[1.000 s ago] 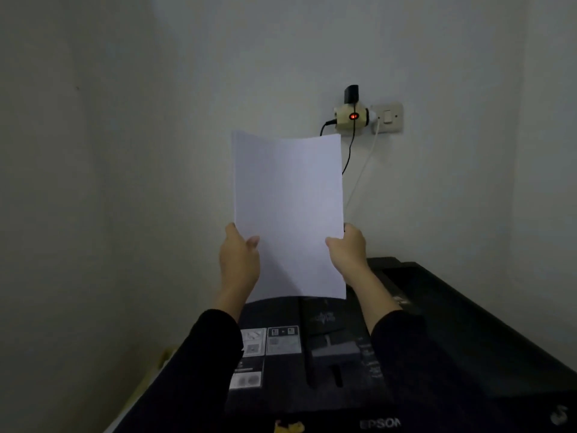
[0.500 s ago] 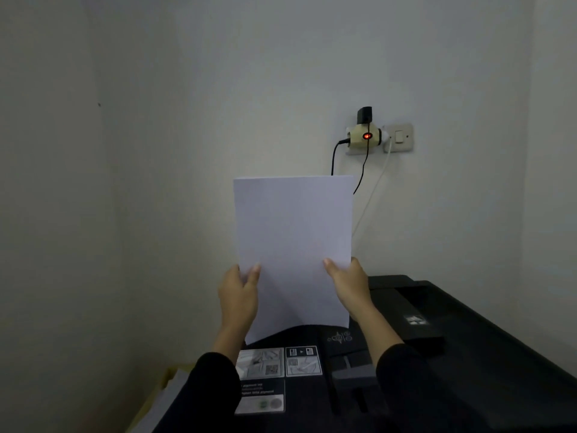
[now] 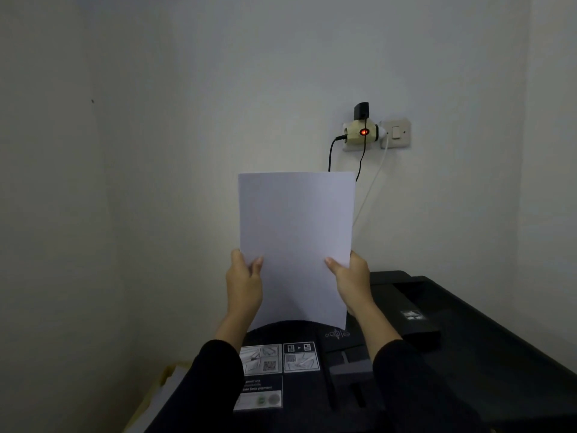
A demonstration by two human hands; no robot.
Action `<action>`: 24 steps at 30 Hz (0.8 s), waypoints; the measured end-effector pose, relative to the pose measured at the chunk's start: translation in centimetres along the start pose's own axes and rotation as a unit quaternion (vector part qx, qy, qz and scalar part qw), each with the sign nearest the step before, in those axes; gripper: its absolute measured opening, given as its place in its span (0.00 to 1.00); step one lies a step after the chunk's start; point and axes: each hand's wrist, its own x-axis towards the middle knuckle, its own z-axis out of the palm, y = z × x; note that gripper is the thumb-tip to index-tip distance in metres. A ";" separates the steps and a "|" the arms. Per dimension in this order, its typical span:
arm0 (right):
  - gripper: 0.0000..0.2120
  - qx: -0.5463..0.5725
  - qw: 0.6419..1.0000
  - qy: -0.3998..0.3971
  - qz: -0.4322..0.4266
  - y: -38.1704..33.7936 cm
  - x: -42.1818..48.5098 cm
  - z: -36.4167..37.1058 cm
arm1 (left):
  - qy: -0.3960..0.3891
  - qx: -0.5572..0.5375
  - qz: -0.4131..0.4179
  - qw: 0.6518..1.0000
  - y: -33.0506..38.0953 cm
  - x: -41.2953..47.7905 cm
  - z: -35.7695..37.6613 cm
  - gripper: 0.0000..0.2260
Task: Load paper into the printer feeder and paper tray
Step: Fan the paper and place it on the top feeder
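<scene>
Lowered since the earlier frame, white rectangular paper sheet (image 3: 295, 242) neared black printer (image 3: 468, 354); left hand (image 3: 245, 284) and right hand (image 3: 351, 281) fingers pinched its edges; bowed lower edge risked misfeeding.

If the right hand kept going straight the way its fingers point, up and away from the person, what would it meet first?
Probably the wall. The right hand holds the paper by its right edge; past it hang the white cable and black cables, possibly just left of its line. Depth is unclear.

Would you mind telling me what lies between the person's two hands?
In the head view, the white paper sheet spans between the left hand and right hand.
</scene>
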 end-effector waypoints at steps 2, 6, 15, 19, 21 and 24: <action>0.15 -0.001 1.000 0.005 -0.021 -0.2 -0.1 0.2 | 0.010 0.007 0.004 1.000 0.1 0.1 0.1 0.06; 0.15 -0.026 0.999 -0.012 -0.017 0.2 -0.5 0.6 | 0.018 0.031 -0.011 0.999 -0.8 0.0 0.1 0.07; 0.20 -0.051 0.998 -0.033 0.035 1.4 -1.4 0.1 | -0.016 0.070 -0.066 0.995 -3.0 -2.2 -0.2 0.09; 0.22 -0.074 0.996 -0.022 0.035 1.6 -1.6 0.3 | -0.021 0.086 -0.097 0.991 -2.7 -2.5 -0.2 0.09; 0.20 -0.093 0.995 0.007 0.028 1.6 -1.5 0.6 | -0.014 0.093 -0.111 0.989 -2.1 -2.3 0.1 0.08; 0.12 -0.114 0.992 0.054 -0.004 1.0 -1.6 0.8 | 0.007 0.118 -0.119 0.986 -0.8 -2.3 0.5 0.06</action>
